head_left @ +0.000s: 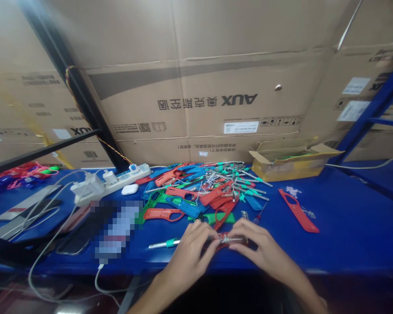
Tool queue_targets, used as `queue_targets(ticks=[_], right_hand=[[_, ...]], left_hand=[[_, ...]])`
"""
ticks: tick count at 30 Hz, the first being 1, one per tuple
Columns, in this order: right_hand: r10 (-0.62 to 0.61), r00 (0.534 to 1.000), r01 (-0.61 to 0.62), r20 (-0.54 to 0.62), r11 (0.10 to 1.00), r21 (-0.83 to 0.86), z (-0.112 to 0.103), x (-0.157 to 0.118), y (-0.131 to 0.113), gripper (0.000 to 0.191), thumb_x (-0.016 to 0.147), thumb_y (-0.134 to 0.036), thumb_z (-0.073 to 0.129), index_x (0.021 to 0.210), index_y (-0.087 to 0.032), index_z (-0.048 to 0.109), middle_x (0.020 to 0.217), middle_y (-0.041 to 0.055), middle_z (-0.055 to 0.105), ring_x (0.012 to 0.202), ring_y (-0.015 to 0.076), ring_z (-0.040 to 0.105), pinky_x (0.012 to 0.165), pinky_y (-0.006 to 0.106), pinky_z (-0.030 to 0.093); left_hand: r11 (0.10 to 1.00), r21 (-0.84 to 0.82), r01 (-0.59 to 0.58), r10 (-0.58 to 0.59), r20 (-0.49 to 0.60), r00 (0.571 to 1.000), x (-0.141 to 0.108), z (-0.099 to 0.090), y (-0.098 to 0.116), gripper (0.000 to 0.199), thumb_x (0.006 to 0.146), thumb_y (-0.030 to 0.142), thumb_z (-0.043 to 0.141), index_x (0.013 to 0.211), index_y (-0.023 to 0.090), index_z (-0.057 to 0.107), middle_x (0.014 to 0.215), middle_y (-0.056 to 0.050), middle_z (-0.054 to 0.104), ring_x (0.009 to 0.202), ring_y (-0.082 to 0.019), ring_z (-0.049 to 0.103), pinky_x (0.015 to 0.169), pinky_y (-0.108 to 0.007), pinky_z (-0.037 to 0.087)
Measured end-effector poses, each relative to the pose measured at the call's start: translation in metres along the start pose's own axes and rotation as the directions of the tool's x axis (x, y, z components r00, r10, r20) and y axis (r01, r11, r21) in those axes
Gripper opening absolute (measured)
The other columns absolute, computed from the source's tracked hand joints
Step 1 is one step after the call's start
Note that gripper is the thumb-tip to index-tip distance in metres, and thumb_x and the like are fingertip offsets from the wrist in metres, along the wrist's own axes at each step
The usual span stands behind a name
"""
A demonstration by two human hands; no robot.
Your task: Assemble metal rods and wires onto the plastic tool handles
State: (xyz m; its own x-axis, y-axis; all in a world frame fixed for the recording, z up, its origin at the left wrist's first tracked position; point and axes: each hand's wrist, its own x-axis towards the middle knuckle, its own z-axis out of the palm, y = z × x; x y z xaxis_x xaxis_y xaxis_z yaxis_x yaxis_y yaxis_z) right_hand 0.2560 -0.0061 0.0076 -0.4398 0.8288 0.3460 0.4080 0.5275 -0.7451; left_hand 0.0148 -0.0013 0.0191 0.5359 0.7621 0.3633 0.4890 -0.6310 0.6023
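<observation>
Both hands hold a partly assembled stick lighter (pixel 225 239) level over the near edge of the blue table. Its red handle shell lies open, with white wires and small metal parts showing inside. A metal tube with a teal collar (pixel 172 243) sticks out to the left, past my left hand (pixel 194 242). Those left fingers are closed around the tube end of the handle. My right hand (pixel 257 242) pinches the other end, thumb below and fingers above. Just beyond the hands lie a green handle shell (pixel 220 217) and a small screwdriver (pixel 258 216).
A pile of red, blue and green lighter shells and tubes (pixel 199 187) spreads behind the hands. To the right are a red shell (pixel 298 210) and an open cardboard box (pixel 291 168). Phones with cables, a power strip (pixel 118 183) and a white earphone case (pixel 130 189) lie left.
</observation>
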Motion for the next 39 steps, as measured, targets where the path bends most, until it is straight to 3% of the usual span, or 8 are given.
queue_targets(ticks=[39], right_hand=[[-0.031, 0.999, 0.032, 0.009, 0.992, -0.12, 0.0001, -0.0036, 0.0045, 0.017, 0.098, -0.037, 0.067, 0.109, -0.026, 0.074, 0.106, 0.0039, 0.068, 0.098, 0.0184, 0.066, 0.088, 0.029, 0.054]], left_hand=[[0.999, -0.009, -0.034, 0.034, 0.016, 0.999, 0.0011, -0.0006, 0.0027, 0.015, 0.106, 0.02, 0.05, 0.097, 0.022, 0.062, 0.095, -0.003, 0.068, 0.092, -0.021, 0.058, 0.091, -0.037, 0.043]])
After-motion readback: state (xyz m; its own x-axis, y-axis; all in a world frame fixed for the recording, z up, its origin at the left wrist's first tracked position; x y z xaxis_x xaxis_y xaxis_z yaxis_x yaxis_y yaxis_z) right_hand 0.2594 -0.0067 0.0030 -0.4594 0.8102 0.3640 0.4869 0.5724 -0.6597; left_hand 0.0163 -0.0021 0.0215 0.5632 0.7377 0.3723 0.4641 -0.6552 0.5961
